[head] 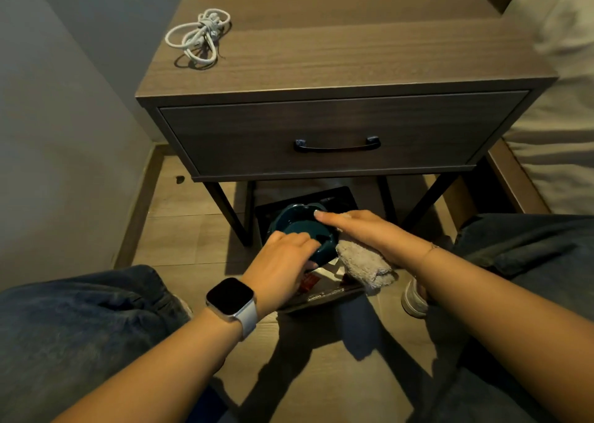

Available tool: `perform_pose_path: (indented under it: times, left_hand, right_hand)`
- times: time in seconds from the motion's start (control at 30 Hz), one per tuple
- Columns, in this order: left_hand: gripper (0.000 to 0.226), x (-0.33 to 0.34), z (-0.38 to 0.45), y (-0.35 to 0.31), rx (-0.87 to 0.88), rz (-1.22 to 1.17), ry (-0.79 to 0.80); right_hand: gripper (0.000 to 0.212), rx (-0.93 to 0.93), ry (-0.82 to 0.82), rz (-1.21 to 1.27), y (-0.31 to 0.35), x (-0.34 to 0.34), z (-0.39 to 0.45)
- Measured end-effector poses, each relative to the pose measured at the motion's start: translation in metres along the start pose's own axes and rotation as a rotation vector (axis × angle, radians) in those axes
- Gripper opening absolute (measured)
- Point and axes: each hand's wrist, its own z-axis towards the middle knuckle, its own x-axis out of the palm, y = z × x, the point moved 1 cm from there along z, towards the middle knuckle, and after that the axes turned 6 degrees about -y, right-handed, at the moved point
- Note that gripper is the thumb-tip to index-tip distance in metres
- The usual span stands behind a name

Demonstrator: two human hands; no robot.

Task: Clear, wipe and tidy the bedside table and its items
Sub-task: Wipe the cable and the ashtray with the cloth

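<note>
A dark teal bowl (299, 226) sits low near the floor in front of the bedside table (337, 56). My left hand (283, 262), with a watch on the wrist, grips the bowl's near rim. My right hand (363, 229) lies flat with straight fingers, the fingertips touching the bowl's far rim. A beige cloth (363, 265) hangs under my right palm; whether the hand holds it cannot be told. A coiled white cable (201, 36) lies on the table top at its left side. The drawer (337, 136) is closed.
A black tray-like object (308, 200) lies on the wooden floor under the table. Small wrappers and papers (318, 278) sit on a flat item below the bowl. A wall stands on the left, a bed (559, 101) on the right. My knees flank the scene.
</note>
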Motion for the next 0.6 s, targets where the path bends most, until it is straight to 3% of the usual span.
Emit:
perform_pose_path:
  times: [0.07,0.17,0.27,0.37,0.47,0.53,0.6]
  left_hand:
    - [0.025,0.001,-0.004,0.002,0.069,0.061,-0.017]
    - [0.023,0.003,-0.008,0.003,0.097,0.065,-0.120]
    - [0.030,-0.003,-0.008,0.005,-0.057,-0.071,-0.225]
    - [0.050,-0.016,-0.001,0.017,-0.434,-0.486,-0.264]
    - [0.043,-0.022,0.006,0.025,-0.853,-1.096,-0.144]
    - [0.037,-0.017,0.006,0.020,-0.974,-1.336,0.006]
    - [0.035,-0.012,0.005,0.016,-0.985,-1.411,0.016]
  right_hand:
    - [0.061,0.042,0.003,-0.077,-0.006,0.002,0.003]
    - [0.040,0.030,-0.046,-0.009,-0.009,0.006,0.003]
    - [0.019,-0.046,-0.107,0.107,-0.011,0.009,0.004]
    - [0.009,-0.097,-0.179,0.122,-0.013,0.007,0.007]
    - [0.015,-0.134,-0.177,0.096,-0.012,0.005,0.008]
    - [0.013,-0.171,-0.131,0.094,-0.011,0.006,0.009]
    - [0.009,-0.201,-0.122,0.078,-0.009,0.007,0.010]
